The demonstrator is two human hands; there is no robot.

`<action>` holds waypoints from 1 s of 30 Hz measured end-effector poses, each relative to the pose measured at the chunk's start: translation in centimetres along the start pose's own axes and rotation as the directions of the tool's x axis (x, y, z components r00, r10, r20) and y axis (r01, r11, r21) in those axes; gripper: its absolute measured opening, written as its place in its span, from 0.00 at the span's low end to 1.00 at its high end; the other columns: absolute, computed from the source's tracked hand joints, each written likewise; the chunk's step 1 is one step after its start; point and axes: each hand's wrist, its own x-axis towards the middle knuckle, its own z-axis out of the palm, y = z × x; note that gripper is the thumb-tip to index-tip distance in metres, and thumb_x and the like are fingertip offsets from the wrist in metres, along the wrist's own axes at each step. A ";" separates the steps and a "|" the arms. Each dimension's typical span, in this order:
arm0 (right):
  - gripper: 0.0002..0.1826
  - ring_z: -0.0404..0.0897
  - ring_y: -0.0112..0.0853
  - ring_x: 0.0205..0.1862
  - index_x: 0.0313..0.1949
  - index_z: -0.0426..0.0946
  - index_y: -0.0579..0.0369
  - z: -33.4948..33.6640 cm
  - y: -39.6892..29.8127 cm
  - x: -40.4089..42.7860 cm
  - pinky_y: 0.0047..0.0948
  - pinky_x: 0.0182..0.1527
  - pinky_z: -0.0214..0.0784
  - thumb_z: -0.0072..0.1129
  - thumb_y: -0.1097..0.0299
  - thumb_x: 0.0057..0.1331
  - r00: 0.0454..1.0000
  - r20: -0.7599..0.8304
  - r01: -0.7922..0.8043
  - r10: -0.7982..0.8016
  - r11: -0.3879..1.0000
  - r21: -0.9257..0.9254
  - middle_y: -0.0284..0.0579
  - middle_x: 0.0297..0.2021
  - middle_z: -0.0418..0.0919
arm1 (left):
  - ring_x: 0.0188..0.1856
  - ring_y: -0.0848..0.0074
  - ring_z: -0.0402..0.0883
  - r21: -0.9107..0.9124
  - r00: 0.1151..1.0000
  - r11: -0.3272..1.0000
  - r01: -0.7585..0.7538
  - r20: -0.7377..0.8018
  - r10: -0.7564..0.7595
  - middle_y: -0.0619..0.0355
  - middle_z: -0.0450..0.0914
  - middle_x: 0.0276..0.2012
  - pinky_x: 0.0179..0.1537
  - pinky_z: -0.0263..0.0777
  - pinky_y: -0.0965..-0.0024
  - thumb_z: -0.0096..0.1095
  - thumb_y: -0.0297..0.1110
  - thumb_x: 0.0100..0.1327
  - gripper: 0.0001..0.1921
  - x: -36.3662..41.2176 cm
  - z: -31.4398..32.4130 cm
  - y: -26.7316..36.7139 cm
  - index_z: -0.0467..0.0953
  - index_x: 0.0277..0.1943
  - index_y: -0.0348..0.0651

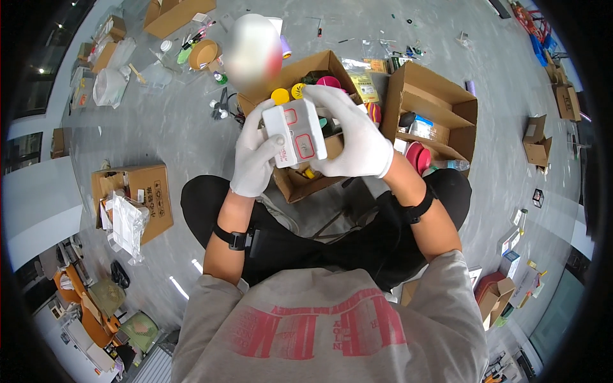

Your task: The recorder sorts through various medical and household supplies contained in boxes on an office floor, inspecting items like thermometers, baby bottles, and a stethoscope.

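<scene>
A small white box [300, 136] with red-outlined panels and some red writing is held over an open cardboard box. My left hand [254, 153], in a white glove, grips its left side with the thumb across the near face. My right hand [357, 134], gloved too, spans the box's right end, fingers at the far corner and thumb at the near one. Beneath the hands, the cardboard box [297, 190] contains yellow round lids [280, 96], a magenta round item [329, 82] and other small things. The hands and the white box hide part of its contents.
At right stands a divided cardboard box [433, 103] with a clear bottle [457, 165] and red round items [418, 155]. A blurred white-and-red shape [253, 52] covers the far left. Another carton [160, 203] stands left; small parts [414, 50] litter the grey floor.
</scene>
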 end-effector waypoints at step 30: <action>0.23 0.79 0.23 0.45 0.63 0.73 0.61 -0.6 2.8 0.2 0.25 0.52 0.72 0.55 0.73 0.69 0.862 -0.072 -0.464 0.502 0.838 0.285 0.41 0.43 0.84 | 0.62 0.58 0.79 -0.041 0.995 0.996 0.078 -0.061 -0.081 0.41 0.71 0.65 0.55 0.83 0.57 0.45 0.16 0.59 0.36 0.3 -0.5 0.1 0.54 0.73 0.27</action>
